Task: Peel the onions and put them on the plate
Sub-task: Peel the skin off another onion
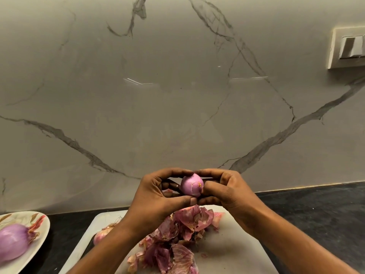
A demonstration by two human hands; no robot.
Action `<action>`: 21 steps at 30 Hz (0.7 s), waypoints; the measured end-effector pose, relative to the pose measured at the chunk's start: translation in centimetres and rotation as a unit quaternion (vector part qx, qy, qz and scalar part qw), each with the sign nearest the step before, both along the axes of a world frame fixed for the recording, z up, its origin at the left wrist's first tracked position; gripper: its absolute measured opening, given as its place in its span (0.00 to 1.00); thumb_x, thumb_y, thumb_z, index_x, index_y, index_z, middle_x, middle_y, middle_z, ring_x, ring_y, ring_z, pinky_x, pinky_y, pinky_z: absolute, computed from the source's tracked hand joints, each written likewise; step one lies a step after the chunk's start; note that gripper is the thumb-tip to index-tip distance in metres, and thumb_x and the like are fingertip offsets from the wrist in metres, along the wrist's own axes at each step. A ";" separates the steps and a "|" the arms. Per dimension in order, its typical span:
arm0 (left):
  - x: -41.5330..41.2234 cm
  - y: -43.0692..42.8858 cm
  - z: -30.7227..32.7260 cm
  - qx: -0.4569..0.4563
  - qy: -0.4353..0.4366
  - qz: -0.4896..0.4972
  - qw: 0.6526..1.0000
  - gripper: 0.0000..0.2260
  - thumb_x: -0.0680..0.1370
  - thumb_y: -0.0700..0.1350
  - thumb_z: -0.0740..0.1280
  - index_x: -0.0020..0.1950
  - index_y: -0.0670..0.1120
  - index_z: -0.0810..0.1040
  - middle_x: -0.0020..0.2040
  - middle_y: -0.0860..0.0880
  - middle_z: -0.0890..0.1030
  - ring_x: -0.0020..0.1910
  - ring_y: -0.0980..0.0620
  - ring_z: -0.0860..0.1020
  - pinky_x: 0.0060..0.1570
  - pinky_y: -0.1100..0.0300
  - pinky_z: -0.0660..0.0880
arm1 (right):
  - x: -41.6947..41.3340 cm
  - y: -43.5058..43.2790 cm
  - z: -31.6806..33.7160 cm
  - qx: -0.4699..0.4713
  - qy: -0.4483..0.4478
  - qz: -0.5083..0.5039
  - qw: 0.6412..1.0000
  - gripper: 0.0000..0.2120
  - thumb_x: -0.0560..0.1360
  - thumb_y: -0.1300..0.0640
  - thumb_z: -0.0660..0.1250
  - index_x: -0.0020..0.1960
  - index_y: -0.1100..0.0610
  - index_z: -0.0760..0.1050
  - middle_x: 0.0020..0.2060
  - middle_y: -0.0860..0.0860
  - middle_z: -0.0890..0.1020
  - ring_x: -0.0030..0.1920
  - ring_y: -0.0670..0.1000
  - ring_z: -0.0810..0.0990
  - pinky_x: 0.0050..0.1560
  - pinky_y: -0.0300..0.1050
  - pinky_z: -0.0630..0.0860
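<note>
Purple onion skins [173, 238] piled on white plastic cutting board [233, 244] on dark desk [316, 202], one unpeeled pink onion [99, 235] beside them. Peeled purple onion [11, 241] lies on floral white plate [42, 232] at left. Above the board, left grip [158, 196] and right grip [227, 192] both clamp a small peeled pink onion [192, 184].

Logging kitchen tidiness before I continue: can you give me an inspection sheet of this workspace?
Surface: dark countertop, white cutting board on it.
Job's things: small onion held above the board, mostly peeled; peeled onion on the plate at left; third onion on the board, partly hidden by the left forearm.
Clutter: onion skins piled on the board.
Hands: left hand and right hand both grip the small onion.
Cables: nothing seen.
Surroundings: marble backsplash, wall switch upper right.
</note>
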State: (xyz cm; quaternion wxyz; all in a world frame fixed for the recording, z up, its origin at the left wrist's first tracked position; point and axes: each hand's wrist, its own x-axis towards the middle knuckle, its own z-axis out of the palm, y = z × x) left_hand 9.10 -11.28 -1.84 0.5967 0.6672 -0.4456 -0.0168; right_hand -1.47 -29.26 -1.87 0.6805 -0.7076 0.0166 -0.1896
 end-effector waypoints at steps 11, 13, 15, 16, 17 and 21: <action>-0.2 0.1 0.1 -0.040 0.064 -0.028 0.997 0.25 0.64 0.39 0.84 0.60 0.47 0.86 0.55 0.48 0.88 0.53 0.44 0.88 0.51 0.50 0.85 | 0.1 -0.1 -0.3 -0.063 -0.047 -0.065 0.995 0.14 0.79 0.66 0.71 0.62 0.56 0.85 0.50 0.52 0.90 0.50 0.53 0.89 0.50 0.45 0.85; -0.1 0.1 0.2 -0.039 0.100 -0.049 0.993 0.25 0.65 0.38 0.82 0.62 0.46 0.86 0.56 0.46 0.88 0.55 0.43 0.87 0.54 0.49 0.85 | 0.0 -0.1 -0.1 -0.060 -0.040 -0.053 0.996 0.14 0.79 0.67 0.71 0.61 0.55 0.85 0.48 0.52 0.90 0.49 0.53 0.89 0.48 0.43 0.85; 0.1 0.2 0.3 -0.032 0.128 -0.065 0.989 0.24 0.68 0.36 0.81 0.63 0.46 0.85 0.57 0.45 0.88 0.57 0.43 0.87 0.56 0.50 0.84 | -0.2 -0.1 0.1 -0.059 -0.032 -0.045 0.997 0.15 0.79 0.69 0.69 0.60 0.55 0.85 0.47 0.53 0.90 0.47 0.53 0.89 0.46 0.42 0.84; 0.2 0.2 0.4 -0.029 0.138 -0.070 0.988 0.24 0.69 0.35 0.80 0.64 0.46 0.84 0.58 0.45 0.88 0.58 0.44 0.86 0.57 0.51 0.84 | -0.2 -0.1 0.1 -0.057 -0.029 -0.045 0.997 0.16 0.80 0.70 0.68 0.60 0.54 0.85 0.47 0.53 0.90 0.46 0.54 0.89 0.46 0.42 0.84; 0.3 0.3 0.5 -0.028 0.146 -0.072 0.986 0.23 0.70 0.35 0.79 0.65 0.46 0.84 0.58 0.46 0.88 0.58 0.44 0.86 0.57 0.51 0.84 | -0.2 -0.2 0.1 -0.052 -0.028 -0.049 0.997 0.16 0.80 0.70 0.68 0.59 0.55 0.85 0.46 0.54 0.90 0.45 0.55 0.89 0.46 0.42 0.84; 0.4 0.5 0.7 -0.039 0.190 -0.087 0.977 0.23 0.72 0.38 0.79 0.66 0.47 0.84 0.60 0.46 0.87 0.60 0.44 0.85 0.55 0.52 0.84 | -0.1 -0.7 0.2 -0.008 -0.050 -0.093 0.994 0.09 0.78 0.68 0.71 0.55 0.58 0.87 0.44 0.56 0.90 0.44 0.55 0.90 0.45 0.41 0.84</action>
